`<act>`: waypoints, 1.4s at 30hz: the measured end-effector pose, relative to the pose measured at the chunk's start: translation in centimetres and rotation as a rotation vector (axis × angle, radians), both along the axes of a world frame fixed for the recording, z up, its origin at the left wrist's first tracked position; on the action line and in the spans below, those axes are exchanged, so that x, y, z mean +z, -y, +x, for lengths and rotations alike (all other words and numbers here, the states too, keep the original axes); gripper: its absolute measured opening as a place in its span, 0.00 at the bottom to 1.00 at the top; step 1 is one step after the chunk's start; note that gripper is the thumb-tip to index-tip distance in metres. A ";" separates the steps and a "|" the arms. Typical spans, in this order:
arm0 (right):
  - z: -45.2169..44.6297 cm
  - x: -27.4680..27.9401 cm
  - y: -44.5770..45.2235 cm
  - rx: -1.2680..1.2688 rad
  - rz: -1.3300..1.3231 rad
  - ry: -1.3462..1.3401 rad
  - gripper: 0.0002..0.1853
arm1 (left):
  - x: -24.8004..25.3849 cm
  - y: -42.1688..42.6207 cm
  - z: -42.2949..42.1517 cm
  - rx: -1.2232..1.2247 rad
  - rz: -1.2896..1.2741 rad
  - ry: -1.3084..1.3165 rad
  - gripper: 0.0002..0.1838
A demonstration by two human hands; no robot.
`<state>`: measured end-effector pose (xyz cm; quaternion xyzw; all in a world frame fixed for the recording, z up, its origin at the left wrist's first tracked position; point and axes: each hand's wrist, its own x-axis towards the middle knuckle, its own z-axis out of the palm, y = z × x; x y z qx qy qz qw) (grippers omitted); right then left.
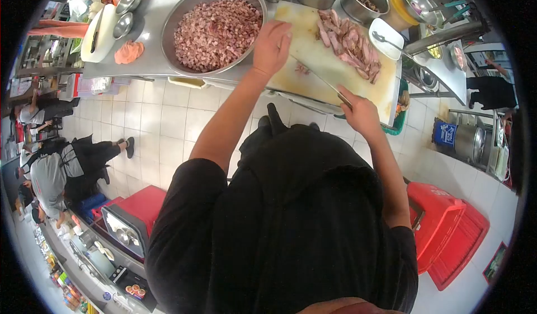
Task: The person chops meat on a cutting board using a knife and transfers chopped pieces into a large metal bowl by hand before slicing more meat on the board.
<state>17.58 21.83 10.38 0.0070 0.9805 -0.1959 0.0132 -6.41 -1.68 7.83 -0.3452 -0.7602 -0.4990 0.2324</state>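
My right hand grips the handle of a knife, whose blade slants to the upper left across a yellowed white cutting board. By the blade tip lie a few small bits of meat. Strips of browned, sliced meat are spread over the board's right half. At the board's left edge, beside the rim of a large steel bowl, is my left hand; its thumb and fingers look apart, with nothing visible in them. Diced pinkish meat fills much of the bowl.
Steel pots stand behind the board, with a white dish and spoon at its right. On the left are a second board with a knife and an orange cloth. Red bins stand behind me. Other people are at left.
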 end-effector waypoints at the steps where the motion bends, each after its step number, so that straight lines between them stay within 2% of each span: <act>1: 1.5 -1.3 -0.7 -0.046 -0.178 -0.026 0.29 | -1.1 -0.3 0.9 -0.029 -0.008 0.026 0.14; 3: 4.0 -4.3 -1.5 -0.139 -0.534 -0.084 0.31 | -3.5 -0.4 2.0 -0.060 -0.057 0.089 0.14; 6: 6.4 -2.0 -0.4 -0.594 -0.993 0.303 0.31 | -7.3 -0.5 3.1 -0.078 -0.147 0.198 0.16; 10: 7.7 -4.6 1.8 -0.726 -1.191 0.289 0.32 | -9.7 -1.3 3.9 -0.132 -0.208 0.254 0.19; 11: 7.6 -5.9 2.3 -0.691 -1.225 0.288 0.32 | -9.8 -1.6 3.8 -0.143 -0.227 0.244 0.20; 20: 0.4 -9.4 10.9 -0.512 -1.250 0.145 0.33 | -9.0 -4.1 4.6 -0.076 -0.282 0.278 0.20; 21: 0.0 -9.0 11.5 -0.558 -1.289 0.216 0.34 | -9.2 -4.2 4.6 -0.056 -0.276 0.270 0.20; 24: -0.5 -9.6 12.3 -0.469 -1.413 0.169 0.34 | -9.5 -4.0 4.0 -0.011 -0.268 0.241 0.20; 28: -0.6 -5.7 12.0 -0.488 -1.361 0.248 0.34 | -8.1 -3.3 3.8 -0.008 -0.227 0.221 0.20; 30: -1.3 -2.2 11.8 -0.473 -1.329 0.269 0.33 | -5.2 -2.9 3.0 0.023 -0.185 0.191 0.20; 32: -2.9 0.3 11.8 -0.349 -1.308 0.228 0.34 | -0.8 -1.8 1.7 0.080 -0.150 0.126 0.20; 36: -8.2 5.0 13.7 -0.225 -1.262 0.228 0.34 | 3.3 2.7 -5.2 0.188 0.026 0.049 0.20; 37: -9.1 6.5 14.2 -0.227 -1.239 0.270 0.32 | 3.6 4.2 -7.1 0.226 0.061 0.062 0.20; 39: -10.2 6.5 15.1 -0.152 -1.120 0.116 0.31 | 3.3 7.9 -10.7 0.324 0.123 0.083 0.20; 42: -11.3 7.0 15.4 -0.058 -1.079 -0.003 0.30 | 2.3 12.3 -14.4 0.449 0.299 0.279 0.24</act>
